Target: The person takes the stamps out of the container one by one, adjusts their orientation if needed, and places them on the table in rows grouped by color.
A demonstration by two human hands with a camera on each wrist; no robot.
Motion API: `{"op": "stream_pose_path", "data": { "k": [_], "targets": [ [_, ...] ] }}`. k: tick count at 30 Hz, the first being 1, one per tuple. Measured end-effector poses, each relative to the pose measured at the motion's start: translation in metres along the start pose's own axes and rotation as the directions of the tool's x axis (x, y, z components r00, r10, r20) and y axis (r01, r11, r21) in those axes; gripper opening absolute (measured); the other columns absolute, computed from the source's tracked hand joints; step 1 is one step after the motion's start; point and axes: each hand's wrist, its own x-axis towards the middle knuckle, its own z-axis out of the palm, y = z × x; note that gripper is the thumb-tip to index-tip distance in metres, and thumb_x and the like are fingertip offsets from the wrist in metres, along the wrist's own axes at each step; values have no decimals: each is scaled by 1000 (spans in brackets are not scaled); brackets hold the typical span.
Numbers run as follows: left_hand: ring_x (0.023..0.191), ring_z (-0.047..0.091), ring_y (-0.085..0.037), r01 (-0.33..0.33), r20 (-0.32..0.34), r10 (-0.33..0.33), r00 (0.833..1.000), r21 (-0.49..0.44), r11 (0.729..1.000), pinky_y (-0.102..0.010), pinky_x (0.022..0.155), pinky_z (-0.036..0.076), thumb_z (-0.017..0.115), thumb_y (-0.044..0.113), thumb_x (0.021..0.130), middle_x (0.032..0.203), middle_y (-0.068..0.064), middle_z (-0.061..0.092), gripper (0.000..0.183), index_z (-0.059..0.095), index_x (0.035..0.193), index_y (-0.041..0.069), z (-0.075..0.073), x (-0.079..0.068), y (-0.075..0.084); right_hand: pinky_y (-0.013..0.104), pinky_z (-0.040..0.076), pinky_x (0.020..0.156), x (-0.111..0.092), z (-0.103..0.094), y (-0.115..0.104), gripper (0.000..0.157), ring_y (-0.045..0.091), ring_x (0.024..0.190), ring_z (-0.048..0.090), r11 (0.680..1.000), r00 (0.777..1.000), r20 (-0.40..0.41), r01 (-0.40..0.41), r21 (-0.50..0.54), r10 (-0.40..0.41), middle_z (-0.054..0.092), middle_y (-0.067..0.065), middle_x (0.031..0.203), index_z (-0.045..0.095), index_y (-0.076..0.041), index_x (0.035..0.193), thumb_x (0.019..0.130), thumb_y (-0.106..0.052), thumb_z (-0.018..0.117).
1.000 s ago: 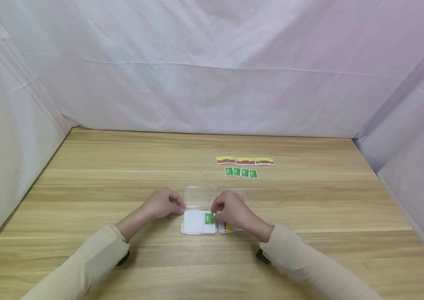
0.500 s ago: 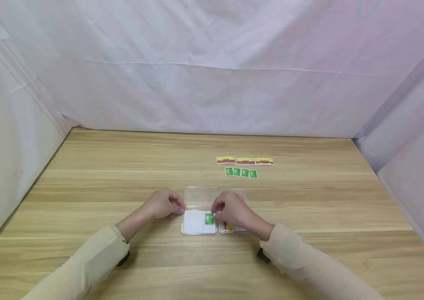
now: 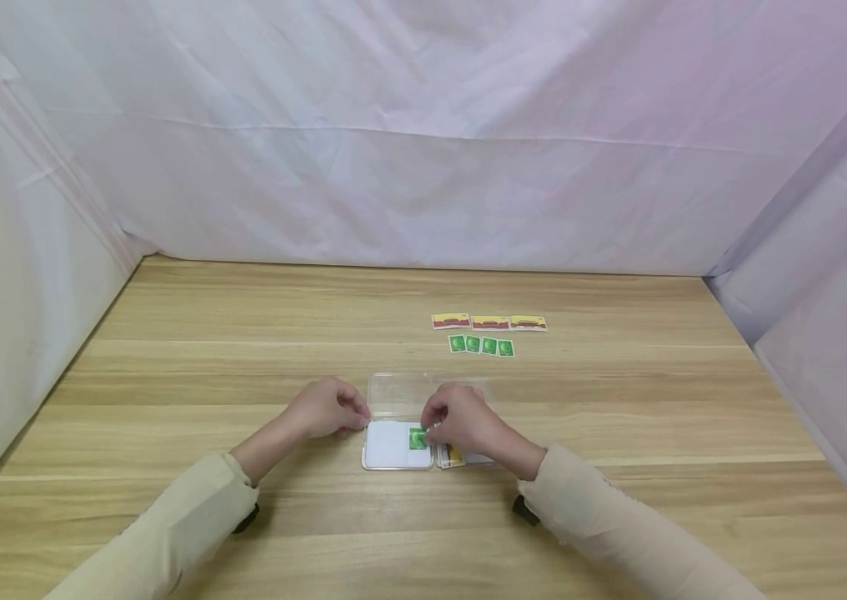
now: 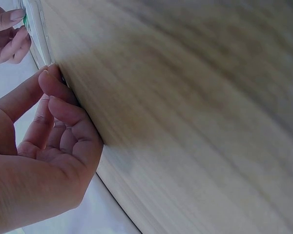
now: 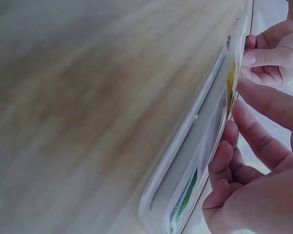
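On my head feed, the right hand (image 3: pixel 464 417) pinches a green stamp (image 3: pixel 417 438) by its right edge, over the right part of the white insert (image 3: pixel 386 444) in a clear case (image 3: pixel 397 467). The left hand (image 3: pixel 328 407) pinches the case's left edge, near where the lid (image 3: pixel 398 393) folds back. Just beside the case, partly under the right hand, I see yellow-printed paper (image 3: pixel 455 455). Farther back on the worktop (image 3: pixel 318 533) lie four green stamps (image 3: pixel 473 344) and, behind them, three yellow-and-red stamps (image 3: pixel 490 322); their print is too small for me to read.
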Motion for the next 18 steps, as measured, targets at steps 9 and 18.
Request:
{"op": "stream_pose_path", "data": {
  "k": [9, 18],
  "targets": [
    [57, 53, -13, -3, -3, 3, 1000, 2, 1000, -26, 58, 43, 70, 5, 79, 65, -1, 59, 4, 67, 79, 2, 1, 0, 0, 27, 40, 62, 0, 1, 1, 13, 14, 70, 46, 1000, 1000, 8, 21, 5, -21, 52, -2, 73, 68, -10, 70, 73, 1, 74],
    [57, 53, -13, -4, -3, 4, 1000, 2, 1000, -26, 58, 42, 69, 5, 80, 65, -1, 59, 4, 67, 78, 3, 1, 1, -1, 26, 41, 62, 0, 1, 1, 14, 13, 70, 47, 999, 999, 10, 41, 7, -41, 53, -3, 74, 68, -10, 70, 73, 2, 74]
  ]
}}
